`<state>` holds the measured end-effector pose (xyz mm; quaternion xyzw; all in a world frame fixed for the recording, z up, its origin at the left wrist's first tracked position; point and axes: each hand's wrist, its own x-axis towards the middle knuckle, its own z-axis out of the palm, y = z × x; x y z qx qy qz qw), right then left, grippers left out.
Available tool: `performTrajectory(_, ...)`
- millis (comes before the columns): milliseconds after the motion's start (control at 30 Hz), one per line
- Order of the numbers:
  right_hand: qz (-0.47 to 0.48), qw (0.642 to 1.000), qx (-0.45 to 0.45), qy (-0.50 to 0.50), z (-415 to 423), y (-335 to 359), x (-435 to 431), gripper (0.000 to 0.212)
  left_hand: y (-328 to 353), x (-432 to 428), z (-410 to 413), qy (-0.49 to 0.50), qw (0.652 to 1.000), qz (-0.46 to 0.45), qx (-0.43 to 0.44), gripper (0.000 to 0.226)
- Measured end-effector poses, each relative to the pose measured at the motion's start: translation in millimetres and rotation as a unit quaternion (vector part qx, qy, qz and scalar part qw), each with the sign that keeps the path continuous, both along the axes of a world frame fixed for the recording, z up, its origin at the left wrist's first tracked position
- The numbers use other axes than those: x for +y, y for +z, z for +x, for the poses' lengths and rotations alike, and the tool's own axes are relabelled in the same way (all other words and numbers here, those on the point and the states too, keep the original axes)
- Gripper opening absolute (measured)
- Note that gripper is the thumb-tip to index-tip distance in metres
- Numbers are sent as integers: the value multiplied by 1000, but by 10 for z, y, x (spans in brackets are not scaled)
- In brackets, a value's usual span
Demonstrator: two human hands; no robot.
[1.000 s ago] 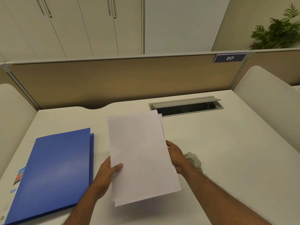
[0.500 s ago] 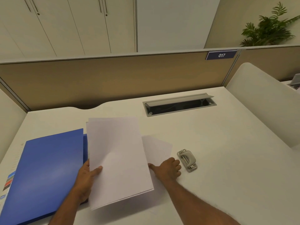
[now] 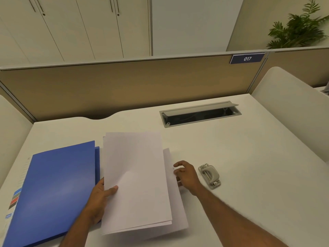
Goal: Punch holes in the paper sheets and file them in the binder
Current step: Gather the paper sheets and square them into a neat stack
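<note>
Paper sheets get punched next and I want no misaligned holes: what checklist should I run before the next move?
1. Grip of left hand on sheets: ok, thumb on top.
2. Edges of sheets squared up: not ok, staggered, one sticks out on the right.
3. Reach to punch: ok, on desk beside right hand.
4. Grip of right hand on a sheet: cannot tell.
5. Cover of binder open for filing: not ok, closed.

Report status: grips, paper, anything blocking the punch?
Left grip holding paper stack by its left edge. Right grip at loose sheet edge, hold unclear. Nothing on hole punch; binder closed.
</note>
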<state>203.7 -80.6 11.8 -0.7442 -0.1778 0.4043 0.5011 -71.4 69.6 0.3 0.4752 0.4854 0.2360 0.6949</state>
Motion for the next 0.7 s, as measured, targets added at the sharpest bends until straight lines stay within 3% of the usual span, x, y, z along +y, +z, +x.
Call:
performTrajectory(267, 46, 998, -32, -3, 75, 48, -59, 25, -130, -117, 67, -18, 1000, -6, 16, 38)
performTrajectory(400, 7, 997, 80, -23, 14, 36, -27, 29, -281, -292, 122, -46, 997, -2, 65, 47)
performTrajectory(467, -5, 990, 135, -42, -25, 28, -25, 20, -326, -381, 153, -50, 994, 9, 94, 49)
performTrajectory(533, -11, 992, 120, -41, -57, 3, -30, 19, -323, -442, 186, -54, 991, 23, 116, 51)
performTrajectory(600, -9, 996, 79, -29, -93, -23, -36, 41, -311, -470, 215, -59, 987, 37, 142, 55)
performTrajectory(700, 2, 991, 114, -65, -173, -56, 2, 77, -306, -488, 255, -66, 979, 62, 181, 59)
